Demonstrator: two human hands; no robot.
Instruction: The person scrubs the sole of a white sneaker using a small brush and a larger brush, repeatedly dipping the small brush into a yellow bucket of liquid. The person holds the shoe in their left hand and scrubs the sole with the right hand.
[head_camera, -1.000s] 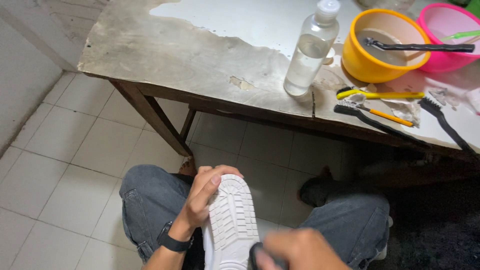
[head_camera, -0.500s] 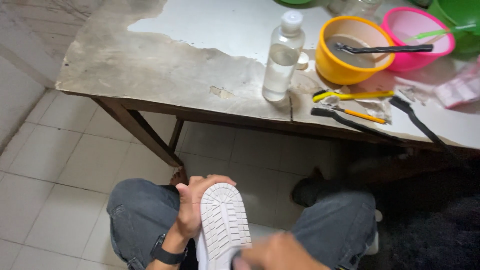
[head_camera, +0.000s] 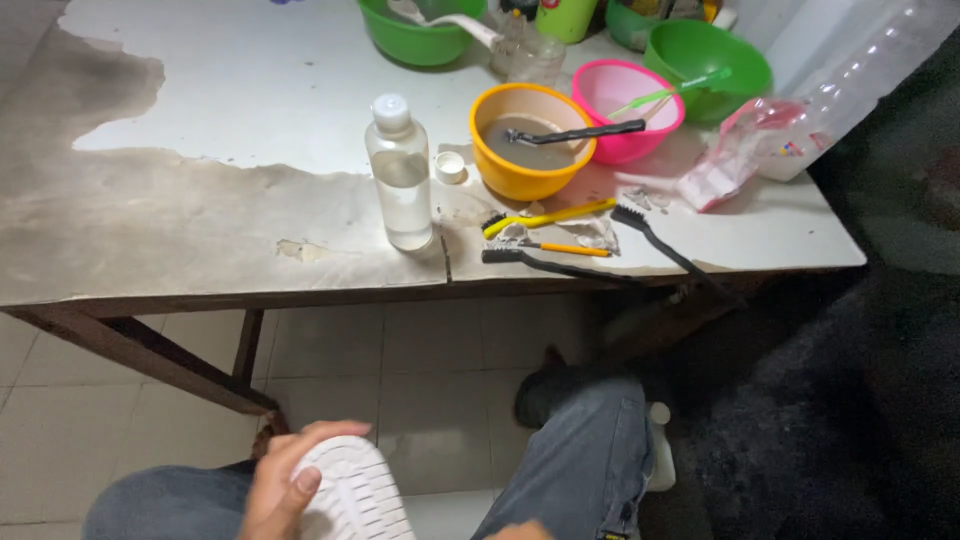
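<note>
The white ridged rubber shoe sole (head_camera: 352, 492) is kept gripped by the left hand (head_camera: 285, 480), now lower in view; the right hand's (head_camera: 520, 531) grip cannot be told.

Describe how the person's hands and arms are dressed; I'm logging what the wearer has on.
The left hand is bare: no glove or ring shows, and the wrist runs out of the picture. Of the right hand only a sliver shows at the bottom edge, also bare. No sleeve is in view. The legs wear blue-grey jeans.
</note>
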